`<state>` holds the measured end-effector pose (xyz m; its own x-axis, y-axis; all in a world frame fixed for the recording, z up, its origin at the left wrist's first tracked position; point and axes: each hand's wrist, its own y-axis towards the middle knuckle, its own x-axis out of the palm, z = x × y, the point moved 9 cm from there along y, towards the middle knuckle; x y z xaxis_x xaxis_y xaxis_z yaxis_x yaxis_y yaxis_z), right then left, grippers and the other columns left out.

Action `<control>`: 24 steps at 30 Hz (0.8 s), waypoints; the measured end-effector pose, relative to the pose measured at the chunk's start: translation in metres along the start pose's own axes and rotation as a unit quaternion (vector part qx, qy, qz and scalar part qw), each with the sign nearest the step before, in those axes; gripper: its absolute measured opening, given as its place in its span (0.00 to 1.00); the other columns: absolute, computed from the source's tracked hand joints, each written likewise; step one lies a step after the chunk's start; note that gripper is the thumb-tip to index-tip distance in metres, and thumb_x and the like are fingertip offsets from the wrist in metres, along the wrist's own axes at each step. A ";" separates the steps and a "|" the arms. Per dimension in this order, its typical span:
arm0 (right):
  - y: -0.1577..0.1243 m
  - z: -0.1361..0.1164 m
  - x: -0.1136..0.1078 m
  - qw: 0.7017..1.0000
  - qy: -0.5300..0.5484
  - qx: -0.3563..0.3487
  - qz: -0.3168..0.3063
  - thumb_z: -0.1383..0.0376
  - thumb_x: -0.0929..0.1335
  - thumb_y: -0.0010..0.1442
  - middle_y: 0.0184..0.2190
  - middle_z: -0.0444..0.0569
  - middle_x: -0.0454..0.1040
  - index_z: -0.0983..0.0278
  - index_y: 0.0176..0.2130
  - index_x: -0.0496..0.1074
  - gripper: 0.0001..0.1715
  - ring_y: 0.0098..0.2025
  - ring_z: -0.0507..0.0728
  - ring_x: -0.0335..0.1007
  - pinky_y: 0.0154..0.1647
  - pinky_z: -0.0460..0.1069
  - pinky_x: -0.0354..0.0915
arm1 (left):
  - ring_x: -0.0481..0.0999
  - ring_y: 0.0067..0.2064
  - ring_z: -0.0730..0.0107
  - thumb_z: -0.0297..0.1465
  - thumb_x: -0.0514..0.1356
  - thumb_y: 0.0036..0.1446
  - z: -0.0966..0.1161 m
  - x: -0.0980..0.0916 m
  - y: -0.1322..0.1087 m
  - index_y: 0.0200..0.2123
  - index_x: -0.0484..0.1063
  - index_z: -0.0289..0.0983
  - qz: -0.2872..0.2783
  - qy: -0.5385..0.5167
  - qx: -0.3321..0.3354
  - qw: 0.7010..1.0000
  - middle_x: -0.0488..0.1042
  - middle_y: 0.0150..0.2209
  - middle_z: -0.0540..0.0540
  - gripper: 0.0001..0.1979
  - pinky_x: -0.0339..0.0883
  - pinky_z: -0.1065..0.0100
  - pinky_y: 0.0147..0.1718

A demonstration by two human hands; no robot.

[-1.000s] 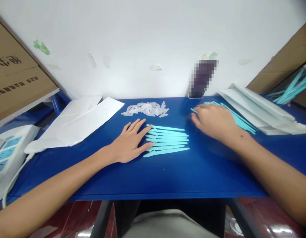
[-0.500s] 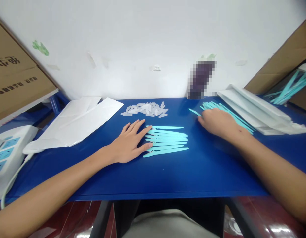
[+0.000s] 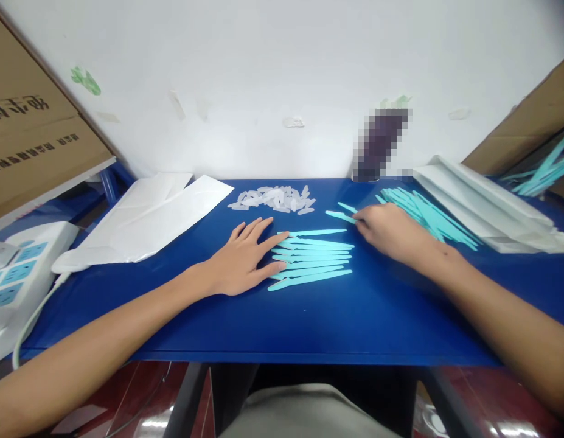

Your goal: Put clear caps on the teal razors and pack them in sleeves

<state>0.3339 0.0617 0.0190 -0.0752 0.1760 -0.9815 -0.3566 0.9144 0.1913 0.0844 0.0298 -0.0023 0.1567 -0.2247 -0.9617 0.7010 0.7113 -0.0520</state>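
Note:
My left hand (image 3: 238, 264) lies flat on the blue table with its fingers spread. Its index finger and thumb touch the left ends of a row of turquoise eyebrow razors (image 3: 316, 246), which lie side by side with handles pointing right. My right hand (image 3: 391, 228) is closed in a pinch on an eyebrow razor (image 3: 340, 215) whose end sticks out to the left of the fingers. Just behind it a second razor end (image 3: 347, 207) shows; I cannot tell if it is held too. A loose pile of razors (image 3: 446, 222) lies beyond and right of this hand.
Small translucent white caps (image 3: 275, 199) are heaped near the wall. White bags (image 3: 158, 213) lie at left, and more white packaging (image 3: 496, 210) at right. A power strip (image 3: 21, 274) sits at the left edge. Cardboard boxes (image 3: 39, 121) flank the table (image 3: 300, 328).
My right hand has drawn slightly left and away from the pile, bringing a razor with it; two razor ends now show before its fingers. My left hand stays in place on the row.

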 end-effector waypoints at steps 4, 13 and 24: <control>0.002 -0.024 -0.003 0.999 0.041 -0.024 0.013 0.68 0.63 0.66 0.48 0.57 0.82 0.66 0.49 0.81 0.19 0.47 0.65 0.79 0.48 0.56 0.73 | 0.39 0.77 0.37 0.56 0.45 0.71 0.001 0.000 -0.001 0.75 0.48 0.56 -0.002 -0.003 0.007 1.000 0.38 0.78 0.45 0.33 0.35 0.31 0.70; 0.004 -0.003 0.002 0.999 0.028 -0.023 0.016 0.70 0.62 0.64 0.50 0.53 0.83 0.64 0.53 0.80 0.24 0.50 0.64 0.80 0.52 0.56 0.73 | 0.38 0.77 0.38 0.56 0.44 0.71 -0.001 0.000 0.001 0.73 0.51 0.58 -0.016 -0.016 0.004 1.000 0.39 0.78 0.45 0.31 0.34 0.32 0.70; 0.011 0.003 -0.004 0.987 0.155 -0.034 0.017 0.67 0.65 0.63 0.47 0.47 0.84 0.61 0.47 0.82 0.18 0.46 0.62 0.82 0.48 0.56 0.75 | 0.36 0.77 0.34 0.57 0.46 0.70 0.003 -0.003 0.001 0.71 0.55 0.62 -0.043 -0.039 0.019 0.998 0.38 0.78 0.49 0.30 0.34 0.28 0.69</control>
<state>0.3329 0.0723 0.0256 -0.3654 0.0778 -0.9276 -0.4094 0.8815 0.2353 0.0867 0.0294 0.0013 0.1480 -0.3366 -0.9300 0.7394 0.6621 -0.1219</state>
